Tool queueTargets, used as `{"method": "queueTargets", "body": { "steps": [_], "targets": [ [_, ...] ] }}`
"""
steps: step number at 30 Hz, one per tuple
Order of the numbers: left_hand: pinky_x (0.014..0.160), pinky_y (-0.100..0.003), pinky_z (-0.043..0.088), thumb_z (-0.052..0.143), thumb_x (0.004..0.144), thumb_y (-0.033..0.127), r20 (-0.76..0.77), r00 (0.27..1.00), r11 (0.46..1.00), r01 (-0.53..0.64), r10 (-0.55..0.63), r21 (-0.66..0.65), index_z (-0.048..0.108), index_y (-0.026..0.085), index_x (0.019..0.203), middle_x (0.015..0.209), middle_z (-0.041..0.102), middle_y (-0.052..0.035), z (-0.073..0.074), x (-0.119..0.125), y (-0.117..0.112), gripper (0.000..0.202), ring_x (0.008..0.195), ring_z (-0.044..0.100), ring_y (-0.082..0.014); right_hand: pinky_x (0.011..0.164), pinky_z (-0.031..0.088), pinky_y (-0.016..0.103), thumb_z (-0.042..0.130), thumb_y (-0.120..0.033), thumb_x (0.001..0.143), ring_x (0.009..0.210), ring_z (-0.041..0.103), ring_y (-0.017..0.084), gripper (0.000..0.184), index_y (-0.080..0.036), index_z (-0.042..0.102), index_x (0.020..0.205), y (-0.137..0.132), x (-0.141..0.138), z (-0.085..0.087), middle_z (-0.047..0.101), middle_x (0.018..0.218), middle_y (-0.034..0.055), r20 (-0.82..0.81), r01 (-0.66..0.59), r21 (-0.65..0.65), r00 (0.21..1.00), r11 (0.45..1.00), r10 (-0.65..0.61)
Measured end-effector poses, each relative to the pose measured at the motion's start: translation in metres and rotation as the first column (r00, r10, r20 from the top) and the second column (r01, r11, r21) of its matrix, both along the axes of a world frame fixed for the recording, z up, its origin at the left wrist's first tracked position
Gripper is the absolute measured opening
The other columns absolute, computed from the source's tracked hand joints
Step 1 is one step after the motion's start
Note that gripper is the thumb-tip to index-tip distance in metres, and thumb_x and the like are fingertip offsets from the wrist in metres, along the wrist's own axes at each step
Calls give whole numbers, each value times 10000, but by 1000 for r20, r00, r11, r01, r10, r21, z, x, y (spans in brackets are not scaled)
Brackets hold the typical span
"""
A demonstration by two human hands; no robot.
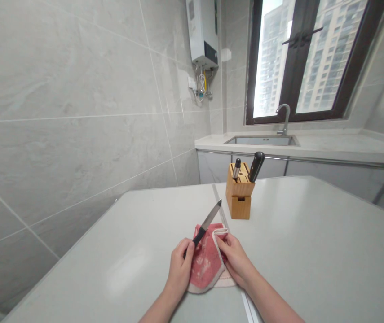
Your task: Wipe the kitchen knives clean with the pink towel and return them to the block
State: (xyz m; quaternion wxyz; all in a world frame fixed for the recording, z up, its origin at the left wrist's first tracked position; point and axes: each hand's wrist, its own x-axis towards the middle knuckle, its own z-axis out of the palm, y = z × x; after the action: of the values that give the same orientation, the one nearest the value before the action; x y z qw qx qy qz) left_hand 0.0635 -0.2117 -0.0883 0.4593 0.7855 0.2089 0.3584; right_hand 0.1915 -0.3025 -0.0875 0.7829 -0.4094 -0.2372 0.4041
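My left hand (180, 261) is closed round the black handle of a kitchen knife (209, 219), whose blade points up and away to the right. A red cloth (206, 264) with a pale border and light pattern hangs beneath and beside the knife. Pinched at the cloth's folded upper edge is my right hand (235, 258), its thumb on the pale border. Beyond both hands stands a wooden knife block (240, 202). It holds a large black-handled knife (256, 166) and a smaller tool with a black and silver handle (236, 169).
The white table (138, 233) has a seam running under the cloth and past the block. Behind it, a counter (340, 142) carries a sink (262, 140) and a tap (284, 117) below the window. A grey tiled wall (77, 89) borders the left side.
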Motion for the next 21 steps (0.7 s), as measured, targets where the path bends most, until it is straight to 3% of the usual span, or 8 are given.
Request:
{"method": "queueTargets", "body": {
  "steps": [5,13,17,21],
  "targets": [
    [622,-235,358,379,903,368,-22,999,999,48,-47,27,506,163,675,670,513,-8,-1,1,-2,332,655,476,-156,840,439,340,708,-289,695,843,616,187,240,-159,638,884,-3,-3,4,687,884,55,-3,-86,35,996,996,86],
    [735,-268,398,381,897,380,-36,983,981,182,-180,72,606,161,824,808,600,-51,5,1,-6,323,787,527,-192,776,449,296,714,-308,684,774,607,169,218,-172,635,835,-3,-5,3,677,807,23,15,-57,13,998,998,56],
    [743,-275,394,282,925,389,-16,985,984,175,-175,36,611,156,818,803,588,-54,8,0,-6,417,791,522,-192,781,457,315,695,-338,702,777,622,186,238,-171,632,859,-3,-4,4,692,823,41,-20,-35,11,999,999,35],
    [680,-261,383,241,931,407,-3,996,995,94,-94,-20,592,149,767,731,570,-41,6,0,-3,465,712,513,-176,757,473,331,673,-353,723,770,634,199,260,-163,624,894,-3,-1,6,697,853,59,-38,-5,23,999,1000,5]
  ]
}}
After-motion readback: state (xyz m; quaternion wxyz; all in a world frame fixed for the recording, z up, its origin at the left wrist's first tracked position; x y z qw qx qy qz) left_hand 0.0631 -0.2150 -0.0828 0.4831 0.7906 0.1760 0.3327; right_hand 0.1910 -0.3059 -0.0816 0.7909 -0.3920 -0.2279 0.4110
